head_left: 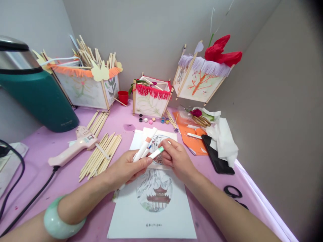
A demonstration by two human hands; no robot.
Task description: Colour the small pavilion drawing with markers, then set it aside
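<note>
My left hand [123, 169] is closed around several white marker pens, one of them with an orange band [145, 144]. A marker with a green band [155, 153] slants across between both hands. Its lower end lies under my left thumb. With fingers curled, my right hand [178, 159] pinches its upper end. Below the hands lies a white sheet [126, 215] with a round printed scene of a pagoda [158, 198] and mountains. Behind the markers, partly hidden by them and my fingers, is another sheet with a round drawing [161, 138] in dark lines.
A pink glue gun [73, 151] and wooden sticks [101, 158] lie left, near a green bottle [37, 97]. Paper lanterns [151, 106] stand along the wall. Small paint pots [145, 120] sit behind. A black phone [218, 161], tissues [224, 134] and scissors [233, 191] lie right.
</note>
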